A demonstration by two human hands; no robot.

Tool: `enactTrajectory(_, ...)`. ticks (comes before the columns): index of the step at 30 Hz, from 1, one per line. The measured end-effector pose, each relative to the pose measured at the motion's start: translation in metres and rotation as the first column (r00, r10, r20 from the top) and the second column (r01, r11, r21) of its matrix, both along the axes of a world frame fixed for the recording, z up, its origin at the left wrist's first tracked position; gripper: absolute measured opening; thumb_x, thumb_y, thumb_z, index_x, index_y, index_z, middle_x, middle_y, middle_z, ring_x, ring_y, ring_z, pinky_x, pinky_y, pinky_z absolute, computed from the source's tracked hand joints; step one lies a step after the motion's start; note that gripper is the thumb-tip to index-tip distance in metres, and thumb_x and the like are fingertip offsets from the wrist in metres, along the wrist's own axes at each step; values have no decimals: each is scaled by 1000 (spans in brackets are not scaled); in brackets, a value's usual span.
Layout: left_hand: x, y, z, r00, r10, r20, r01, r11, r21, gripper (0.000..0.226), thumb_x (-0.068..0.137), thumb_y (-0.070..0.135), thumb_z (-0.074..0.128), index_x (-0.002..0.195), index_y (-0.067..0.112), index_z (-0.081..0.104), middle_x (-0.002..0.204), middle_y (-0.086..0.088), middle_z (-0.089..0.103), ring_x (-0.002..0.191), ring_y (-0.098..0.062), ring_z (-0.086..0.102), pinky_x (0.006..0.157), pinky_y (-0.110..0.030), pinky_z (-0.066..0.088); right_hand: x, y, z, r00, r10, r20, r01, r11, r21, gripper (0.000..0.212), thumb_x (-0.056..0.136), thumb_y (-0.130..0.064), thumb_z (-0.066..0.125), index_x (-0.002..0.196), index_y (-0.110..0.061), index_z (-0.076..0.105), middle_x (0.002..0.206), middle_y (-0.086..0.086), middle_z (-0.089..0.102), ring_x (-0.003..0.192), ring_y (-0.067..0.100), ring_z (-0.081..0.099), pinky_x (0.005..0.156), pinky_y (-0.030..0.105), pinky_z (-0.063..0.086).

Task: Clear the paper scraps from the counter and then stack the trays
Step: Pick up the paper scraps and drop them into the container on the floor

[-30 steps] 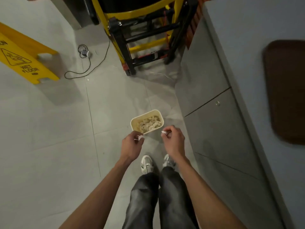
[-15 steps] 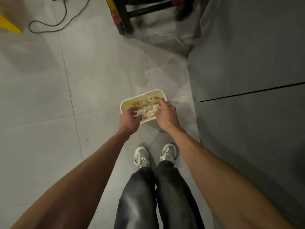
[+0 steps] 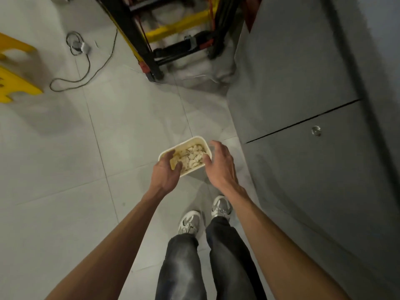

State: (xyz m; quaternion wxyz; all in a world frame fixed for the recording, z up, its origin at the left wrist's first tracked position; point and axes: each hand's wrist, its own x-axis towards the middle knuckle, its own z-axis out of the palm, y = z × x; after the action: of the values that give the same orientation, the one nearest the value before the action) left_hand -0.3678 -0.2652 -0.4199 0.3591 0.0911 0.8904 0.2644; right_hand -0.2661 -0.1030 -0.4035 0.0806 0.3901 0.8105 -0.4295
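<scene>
A cream bin (image 3: 194, 140) stands on the tiled floor in front of my feet, holding a heap of white paper scraps (image 3: 193, 156). My left hand (image 3: 165, 173) hovers over the bin's near left corner, fingers loosely spread and holding nothing. My right hand (image 3: 218, 164) is above the bin's right rim, fingers spread and empty. No tray shows in this view.
The grey counter cabinet (image 3: 303, 83) with a small round lock (image 3: 316, 130) runs along the right. A yellow and black frame (image 3: 173, 29) stands ahead. A yellow wet-floor sign (image 3: 15, 79) and a black cable (image 3: 86, 68) lie to the left.
Both hands carried pinched paper scraps down to the bin and let them go; the fingers are now spread and empty. The view has swung back up a little.
</scene>
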Motion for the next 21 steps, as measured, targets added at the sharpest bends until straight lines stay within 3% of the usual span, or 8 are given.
enactTrajectory(5, 17, 7, 88, 985, -141, -97, 147, 987, 65, 51, 100, 30, 62, 148, 19, 50, 141, -9, 62, 127, -29, 59, 106, -41, 49, 31, -11, 96, 991, -78, -108, 81, 997, 18, 39, 105, -25, 61, 142, -19, 51, 146, 4, 55, 129, 21, 56, 96, 19, 37)
enactTrajectory(11, 49, 22, 215, 954, -216, -207, 262, 938, 229, 46, 101, 27, 60, 146, 22, 51, 142, 2, 61, 126, -19, 58, 103, -32, 48, 83, -27, 228, 938, -195, -288, 209, 978, 21, 35, 106, -25, 58, 140, -26, 52, 143, -4, 56, 129, 13, 55, 104, 20, 43)
enactTrajectory(14, 70, 26, 271, 933, -255, -254, 326, 898, 296, 43, 101, 30, 61, 143, 29, 52, 139, 8, 62, 125, -15, 59, 105, -37, 50, 114, -34, 292, 910, -262, -320, 289, 956, 41, 35, 107, -31, 56, 141, -32, 50, 145, -11, 54, 130, 4, 52, 99, 1, 33)
enactTrajectory(16, 84, 30, 307, 917, -289, -275, 374, 864, 338, 41, 101, 31, 61, 141, 33, 52, 137, 11, 63, 122, -13, 60, 103, -37, 52, 138, -36, 330, 883, -324, -338, 360, 932, 46, 35, 108, -35, 54, 142, -35, 49, 144, -14, 53, 125, -2, 50, 92, -4, 30)
enactTrajectory(21, 126, 41, 377, 865, -393, -312, 495, 767, 408, 38, 100, 31, 62, 137, 37, 54, 130, 13, 66, 117, -10, 62, 97, -32, 54, 207, -37, 397, 792, -450, -412, 540, 832, 129, 34, 107, -38, 54, 141, -34, 52, 139, -15, 57, 122, -6, 49, 101, 16, 40)
